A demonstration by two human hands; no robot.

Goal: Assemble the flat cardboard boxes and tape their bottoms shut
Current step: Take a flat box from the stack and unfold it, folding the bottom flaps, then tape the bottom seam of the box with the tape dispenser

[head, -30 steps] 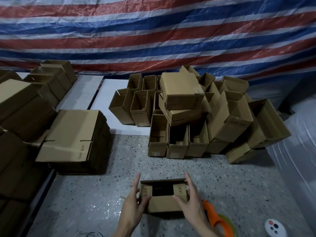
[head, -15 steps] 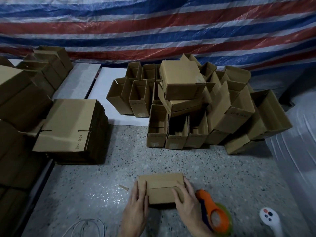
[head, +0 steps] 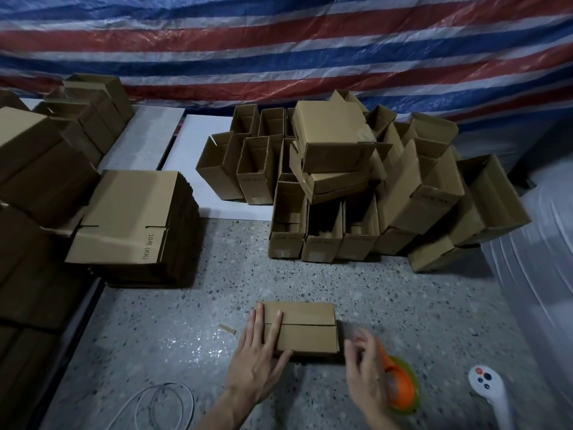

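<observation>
Speckled grey floor (head: 403, 305) fills the lower frame, with a red, white and blue striped tarp (head: 279, 41) hanging across the top.

One small cardboard box (head: 307, 333) lies at lower centre, its two flaps folded shut so that a single seam runs across the upward face. One tall stack of flat boxes (head: 130, 218) sits at centre left. One jumbled pile of assembled boxes (head: 356, 181) rises at centre right. Three open boxes stand side by side in its front row, and the rest overlap too much to count exactly. One cardboard scrap (head: 227, 329) lies just left of the box. One white cable (head: 161, 405) is coiled at the bottom left, and one white handset (head: 490, 389) lies at the lower right.

The left hand (head: 257, 364) lies palm down with straight, spread fingers pressing the box's left end, thumb along the near edge. The right hand (head: 366, 377), blurred, sits just right of the box, its fingers curled around the orange handle of one tape dispenser (head: 400, 383).
</observation>
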